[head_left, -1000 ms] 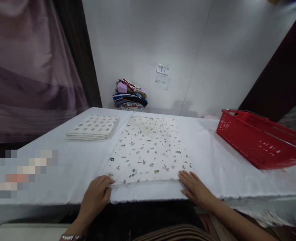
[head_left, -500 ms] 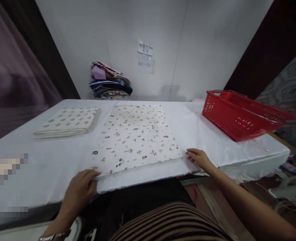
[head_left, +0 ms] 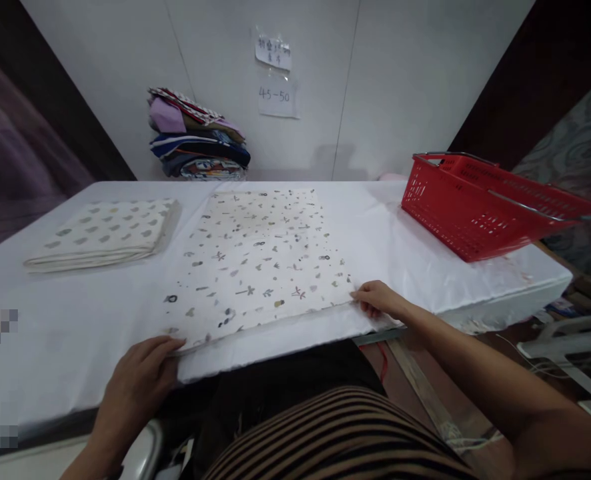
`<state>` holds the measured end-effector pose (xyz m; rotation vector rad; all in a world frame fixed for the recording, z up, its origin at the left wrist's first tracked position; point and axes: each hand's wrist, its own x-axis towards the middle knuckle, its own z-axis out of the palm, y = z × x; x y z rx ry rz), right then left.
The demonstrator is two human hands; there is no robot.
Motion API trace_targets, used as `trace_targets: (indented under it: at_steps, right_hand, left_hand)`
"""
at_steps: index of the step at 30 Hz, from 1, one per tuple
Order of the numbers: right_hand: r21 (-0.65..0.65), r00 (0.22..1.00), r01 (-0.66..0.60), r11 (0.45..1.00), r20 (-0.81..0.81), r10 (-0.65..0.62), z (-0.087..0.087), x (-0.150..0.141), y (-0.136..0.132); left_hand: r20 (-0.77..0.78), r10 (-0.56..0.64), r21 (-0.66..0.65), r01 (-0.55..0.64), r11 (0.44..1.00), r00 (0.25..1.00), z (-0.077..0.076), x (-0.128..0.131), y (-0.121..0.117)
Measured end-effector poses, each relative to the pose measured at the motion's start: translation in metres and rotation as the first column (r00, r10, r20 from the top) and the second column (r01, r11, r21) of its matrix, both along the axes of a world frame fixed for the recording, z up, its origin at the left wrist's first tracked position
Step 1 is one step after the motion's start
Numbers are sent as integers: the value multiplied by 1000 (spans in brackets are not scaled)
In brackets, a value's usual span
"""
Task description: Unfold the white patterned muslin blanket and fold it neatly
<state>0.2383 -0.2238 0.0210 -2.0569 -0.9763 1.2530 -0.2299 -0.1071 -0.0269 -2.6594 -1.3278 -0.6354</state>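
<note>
A white cloth with small grey and dark prints (head_left: 260,260) lies flat on the white-covered table (head_left: 50,320). My left hand (head_left: 138,380) curls its fingers round the cloth's near left corner. My right hand (head_left: 378,300) pinches the near right corner at the table's front edge. Both hands rest low on the table, one at each end of the cloth's near edge.
A folded patterned cloth (head_left: 100,230) lies at the left. A red plastic basket (head_left: 480,203) stands at the right. A stack of folded coloured fabrics (head_left: 195,137) sits against the back wall under paper notes (head_left: 274,73). The table's right edge drops to the floor.
The view has swung right and down. My right hand went from lying flat beside the cloth to pinching its near right corner. My left hand stays on the near left corner.
</note>
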Motion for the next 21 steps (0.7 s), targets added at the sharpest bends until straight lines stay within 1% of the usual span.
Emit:
trace_targets:
  at_steps: [3,6,8,11,14,16,19,21]
  right_hand:
    - [-18,1000,-4,1000,-27,3,3,-1,1]
    - [-1,999,12,1000,-40,-12,4,0,1]
    - [21,1000,12,1000,-8,-12,3,1,1]
    - [39,998,6,999,57,-8,3,2,1]
    - [44,997,22,999,80,-25,7,1,3]
    - [32,998,37,999,41,-38,11,-1,4]
    - [0,997,52,999,-63,-51,17,-3,5]
    - [-21,994,57,998,-88,-58,18,-3,6]
  left_hand:
    - [4,-12,16,12,1000,1000,2,0,-2]
    - [15,12,-14,-11,1000,1000,4,-1,-3]
    - [8,28,-27,-28,999,1000,5,-3,-3]
    - [4,9,-15,-9,1000,1000,5,-6,-2]
    - [2,-2,-13,2,1000,1000,4,-6,-1]
    - [0,7,-11,-7,1000,1000,4,-6,-1]
    - [-2,9,-12,-9,1000,1000,3,-6,-2]
    - [5,10,-13,-10,1000,1000,2,-6,-3]
